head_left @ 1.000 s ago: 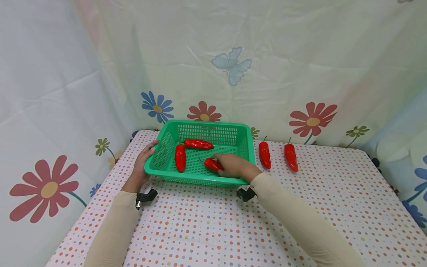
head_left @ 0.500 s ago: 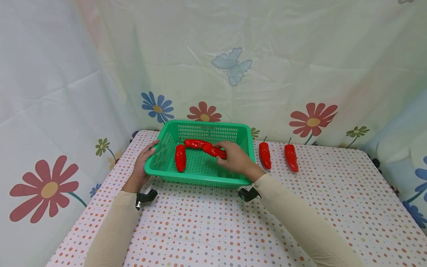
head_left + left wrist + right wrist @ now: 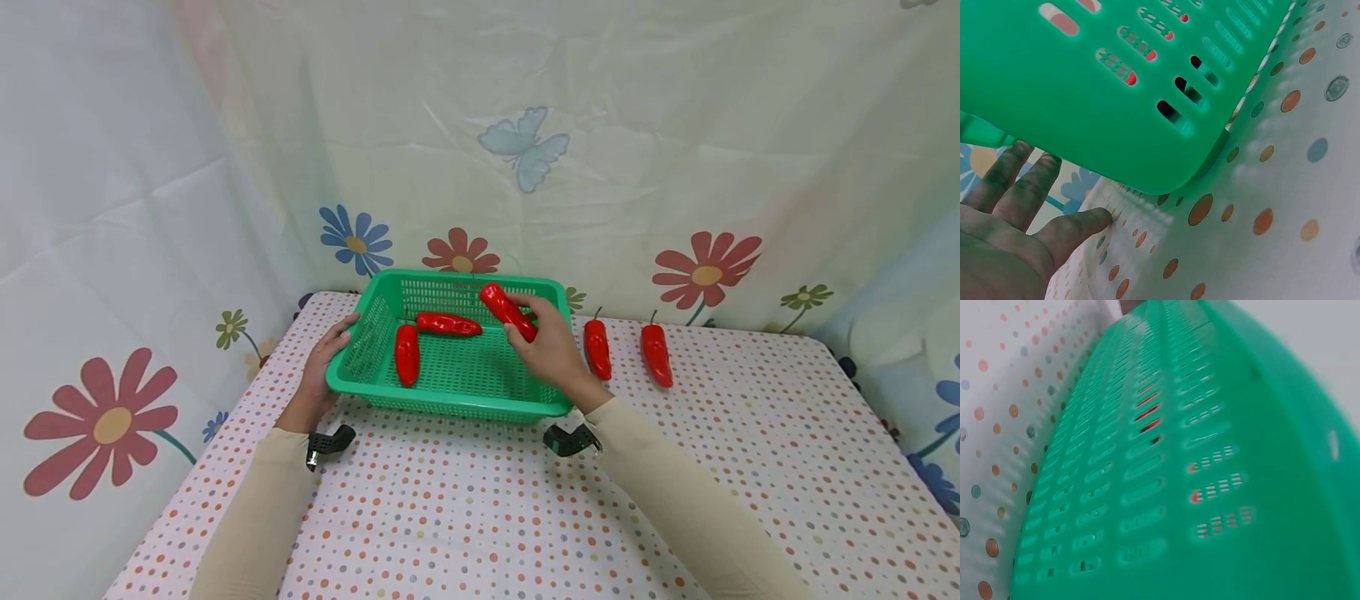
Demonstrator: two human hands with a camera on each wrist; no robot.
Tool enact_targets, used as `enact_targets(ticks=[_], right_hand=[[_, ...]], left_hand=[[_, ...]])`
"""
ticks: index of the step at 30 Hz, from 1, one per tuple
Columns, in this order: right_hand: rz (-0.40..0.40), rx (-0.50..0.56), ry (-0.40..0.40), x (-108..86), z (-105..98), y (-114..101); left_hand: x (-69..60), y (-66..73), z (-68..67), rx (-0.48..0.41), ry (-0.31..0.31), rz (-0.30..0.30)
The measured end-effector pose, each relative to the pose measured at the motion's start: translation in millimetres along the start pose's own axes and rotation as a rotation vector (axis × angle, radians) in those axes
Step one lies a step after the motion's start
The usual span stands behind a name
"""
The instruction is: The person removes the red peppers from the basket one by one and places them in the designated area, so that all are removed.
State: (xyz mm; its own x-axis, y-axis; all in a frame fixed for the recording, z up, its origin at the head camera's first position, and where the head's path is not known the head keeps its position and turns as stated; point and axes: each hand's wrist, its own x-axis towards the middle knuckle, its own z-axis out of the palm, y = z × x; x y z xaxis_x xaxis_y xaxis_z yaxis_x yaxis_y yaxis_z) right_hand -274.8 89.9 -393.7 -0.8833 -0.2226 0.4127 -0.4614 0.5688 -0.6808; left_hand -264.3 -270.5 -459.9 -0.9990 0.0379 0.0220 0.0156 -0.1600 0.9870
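Observation:
My right hand (image 3: 551, 343) holds a red chili pepper (image 3: 504, 307) tilted above the right part of the green basket (image 3: 450, 403). Against the basket's left side rests my left hand (image 3: 318, 367); in the left wrist view its fingers (image 3: 1025, 194) are stretched out, with tips at the rim. Two more red peppers lie inside the basket: one upright in the frame (image 3: 407, 356) at the left, one crosswise (image 3: 448, 324) near the back wall. Only the slotted basket wall (image 3: 1147, 462) shows in the right wrist view, which hides the right hand.
To the right of the basket, two red peppers lie on the dotted tablecloth, one nearer (image 3: 597, 350) and one farther right (image 3: 656, 355). Behind the table hangs a flowered curtain (image 3: 420, 125). Each wrist wears a small black camera, such as the right one (image 3: 572, 440).
My right hand has lifted the pepper from the basket floor, moving it up and to the right while its free end turned upward. The left hand has stayed at the basket's side.

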Motion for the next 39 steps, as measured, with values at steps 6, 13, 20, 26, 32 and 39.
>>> enact_targets(ticks=[6, 13, 20, 26, 32, 39], right_hand=[[0.036, 0.016, 0.099, -4.6, -17.3, 2.6], [0.137, 0.008, 0.240, -6.8, -49.9, 22.0], [0.246, -0.037, 0.336, -15.4, -81.9, 49.5], [0.336, -0.111, 0.374, -31.9, -106.7, 75.1], [0.438, -0.125, 0.410, -44.1, -131.3, 101.3], [0.543, -0.182, 0.442, -53.5, -147.4, 134.1]], left_hand=[[2.0, 0.3, 1.0, 0.002, -0.006, -0.001], [-3.8, 8.8, 6.1, -0.010, -0.016, -0.002], [-9.1, 14.7, 9.2, -0.005, -0.020, -0.009], [-6.0, 10.8, 6.6, -0.009, -0.020, -0.008], [-0.3, 3.3, 1.6, -0.020, -0.019, -0.005], [-0.1, 1.4, 1.0, -0.027, -0.011, -0.007]])
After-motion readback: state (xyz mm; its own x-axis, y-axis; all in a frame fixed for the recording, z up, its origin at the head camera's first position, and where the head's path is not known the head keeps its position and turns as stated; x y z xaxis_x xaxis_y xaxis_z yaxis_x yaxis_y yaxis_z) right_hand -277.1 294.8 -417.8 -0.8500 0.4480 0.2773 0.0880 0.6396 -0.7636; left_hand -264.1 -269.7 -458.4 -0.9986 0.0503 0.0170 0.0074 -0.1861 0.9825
